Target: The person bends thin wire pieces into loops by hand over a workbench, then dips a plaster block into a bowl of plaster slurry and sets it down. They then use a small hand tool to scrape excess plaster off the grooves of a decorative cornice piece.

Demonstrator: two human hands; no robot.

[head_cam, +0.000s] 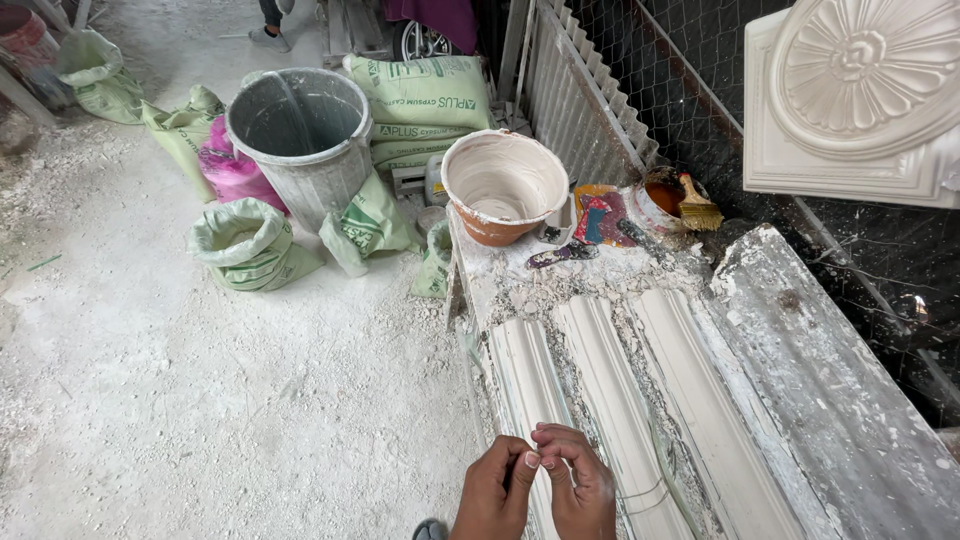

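White plaster mouldings [620,400], three long strips, lie side by side on the dusty surface [830,400]. Above their near ends the left hand [495,492] and right hand [580,485] meet, fingers [545,445] pressed together, pinching something too small to tell. One terracotta bowl [503,186] and one brush [697,207] sit beyond.

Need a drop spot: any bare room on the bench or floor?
Bare: the sloped board right of the mouldings, and the dusty floor left of the bench. Crowded: the bench's far end with basin, brush and tools; sacks ring the bucket. Both hands are over the near mouldings.
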